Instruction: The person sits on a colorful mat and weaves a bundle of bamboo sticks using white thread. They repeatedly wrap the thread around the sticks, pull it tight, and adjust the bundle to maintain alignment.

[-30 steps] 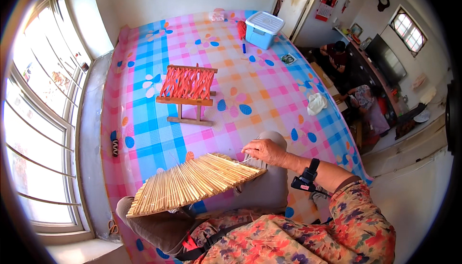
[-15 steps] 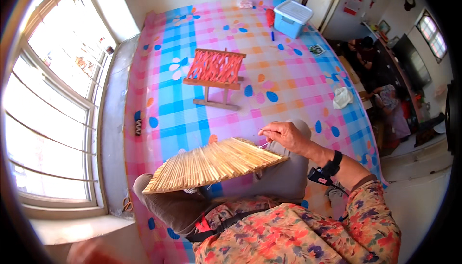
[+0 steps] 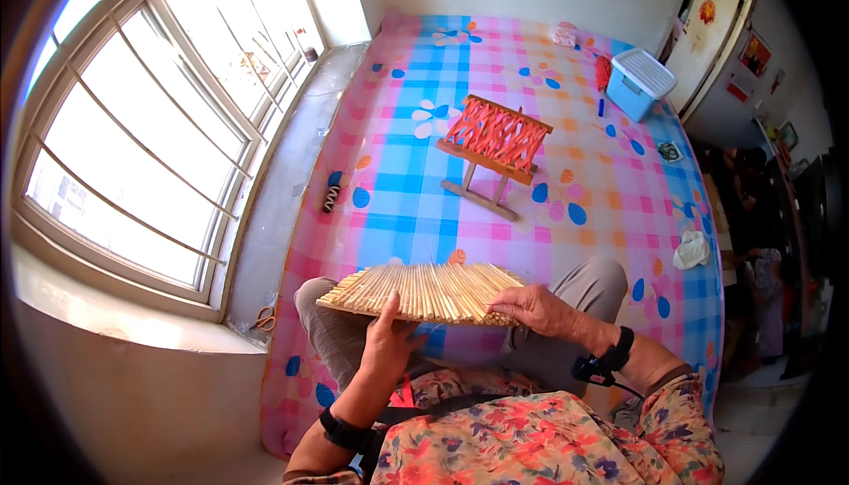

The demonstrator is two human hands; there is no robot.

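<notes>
One stick mat spans the lap, toward the near edge of the checked sheet. Left hand grips its near edge, thumb uppermost; right hand's fingers pinch its near-right corner. Blue box: sheet's far-right corner.

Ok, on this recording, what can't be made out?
Head view:
- Left hand: fingers partly hidden by the stick mat.
- The mat's underside: turned away from the camera.
- Right hand: any thread in its fingers is too small to confirm.
- Blue box: contents covered by its lid.
</notes>
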